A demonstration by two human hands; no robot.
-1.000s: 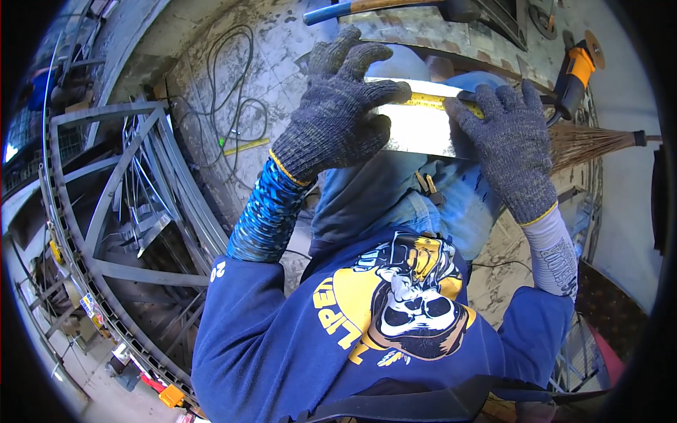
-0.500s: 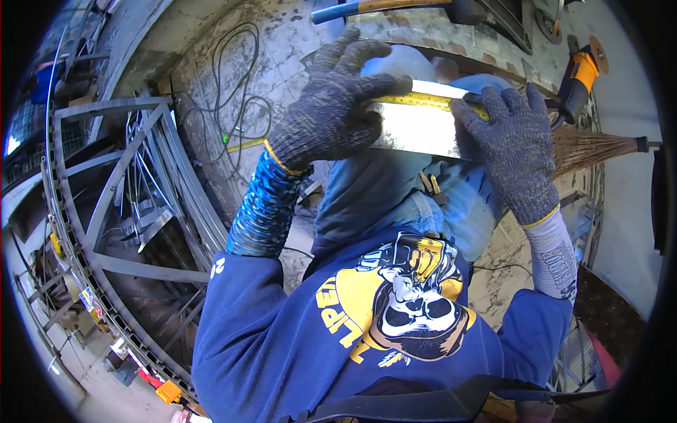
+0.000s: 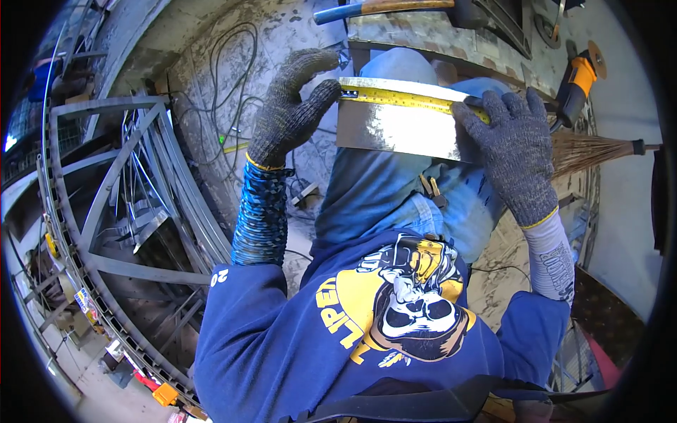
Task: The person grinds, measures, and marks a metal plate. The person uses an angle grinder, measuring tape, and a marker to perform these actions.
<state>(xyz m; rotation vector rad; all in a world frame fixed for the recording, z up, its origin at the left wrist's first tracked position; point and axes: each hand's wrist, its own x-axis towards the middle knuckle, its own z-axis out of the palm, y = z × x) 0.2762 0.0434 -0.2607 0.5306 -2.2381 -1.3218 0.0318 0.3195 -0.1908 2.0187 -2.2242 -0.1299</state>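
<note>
A shiny flat piece of sheet metal lies across my thighs. Along its far edge runs a yellow tape measure blade, its end at the plate's left edge. My left hand, in a dark grey knit glove, is at that edge; the thumb tip touches by the tape's end and the fingers are apart from it. My right hand, gloved alike, grips the plate's right end and the tape, thumb on top. Its palm hides the plate's right end and any tape case.
Curved metal frames and strips stand at left. A cable coils on the floor. Beyond my knees a metal-topped surface bears a blue-and-wood-handled hammer. An orange angle grinder and a broom are at right.
My left hand has drawn back leftward and its fingers have opened off the plate, uncovering the plate's left end and the tape's tip. The right hand keeps its place.
</note>
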